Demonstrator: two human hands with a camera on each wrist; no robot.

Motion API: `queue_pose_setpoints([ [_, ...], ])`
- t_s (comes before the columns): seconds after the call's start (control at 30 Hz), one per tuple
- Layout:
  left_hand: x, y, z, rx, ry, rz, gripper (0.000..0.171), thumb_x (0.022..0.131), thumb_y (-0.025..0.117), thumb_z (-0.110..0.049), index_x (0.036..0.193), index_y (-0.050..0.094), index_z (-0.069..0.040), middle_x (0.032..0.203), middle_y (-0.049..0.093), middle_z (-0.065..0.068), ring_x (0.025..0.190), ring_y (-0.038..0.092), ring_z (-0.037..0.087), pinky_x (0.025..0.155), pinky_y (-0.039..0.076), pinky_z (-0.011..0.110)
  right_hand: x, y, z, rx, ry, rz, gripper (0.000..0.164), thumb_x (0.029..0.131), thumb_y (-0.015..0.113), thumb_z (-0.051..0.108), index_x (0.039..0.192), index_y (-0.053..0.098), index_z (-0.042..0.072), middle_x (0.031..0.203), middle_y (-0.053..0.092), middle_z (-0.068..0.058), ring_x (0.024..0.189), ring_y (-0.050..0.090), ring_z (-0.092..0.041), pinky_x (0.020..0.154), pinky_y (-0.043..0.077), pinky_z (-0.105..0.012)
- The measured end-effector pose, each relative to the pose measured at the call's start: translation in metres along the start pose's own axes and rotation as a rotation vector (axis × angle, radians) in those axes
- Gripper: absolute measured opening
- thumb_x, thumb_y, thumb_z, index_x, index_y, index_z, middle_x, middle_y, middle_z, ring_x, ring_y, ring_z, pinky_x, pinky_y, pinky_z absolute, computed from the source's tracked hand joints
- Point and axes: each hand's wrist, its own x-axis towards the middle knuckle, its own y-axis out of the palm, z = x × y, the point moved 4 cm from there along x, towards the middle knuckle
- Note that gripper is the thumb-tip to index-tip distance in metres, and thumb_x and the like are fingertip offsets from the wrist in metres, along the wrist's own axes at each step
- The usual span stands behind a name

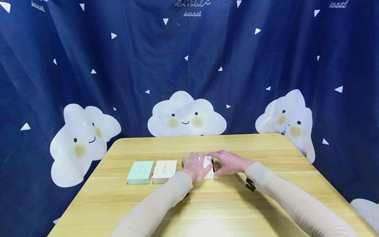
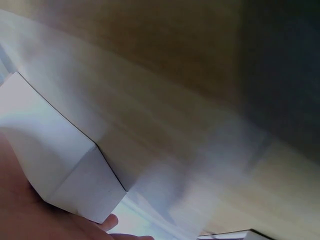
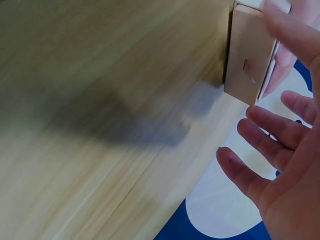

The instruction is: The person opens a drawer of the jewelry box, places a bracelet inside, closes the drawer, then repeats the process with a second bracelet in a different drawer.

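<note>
Over the top of a white box lies my left hand, fingers spread and pointing away from me. In the left wrist view, its fingertips reach past an edge of the white box. My right hand is at the box's right end, thumb on the near side and fingers toward the far corner. In the right wrist view, that end of the box shows a small pull tab. The right hand's fingers are apart there; whether they touch the box is hard to tell.
Left of my hands, a cream box and a mint-green box stand side by side on the wooden table. A dark blue curtain with clouds hangs behind the table's far edge.
</note>
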Motion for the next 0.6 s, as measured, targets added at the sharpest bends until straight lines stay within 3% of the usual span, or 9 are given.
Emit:
queue_pose_setpoints([
  [0.23,-0.001,-0.001,-0.001,0.003,-0.002,0.003,0.078,0.099,0.019,-0.072,0.163,0.020,-0.026,0.165,0.028,0.011,0.155,0.017,0.036,0.114,0.017,0.075,-0.002,0.000,0.000,0.002,0.009,0.015,0.090,0.080,0.085,0.034,0.155,0.040,0.017,0.150,0.052,-0.009,0.133,0.052,-0.031,0.108,0.045,-0.053],
  [0.6,-0.009,-0.012,-0.002,0.007,0.003,0.005,0.076,0.101,0.023,-0.069,0.162,0.024,-0.023,0.164,0.030,0.012,0.154,0.019,0.037,0.115,0.017,0.074,0.000,0.002,0.000,-0.004,-0.018,0.003,0.086,0.081,0.084,0.030,0.155,0.041,0.016,0.150,0.053,-0.009,0.134,0.052,-0.033,0.110,0.043,-0.053],
])
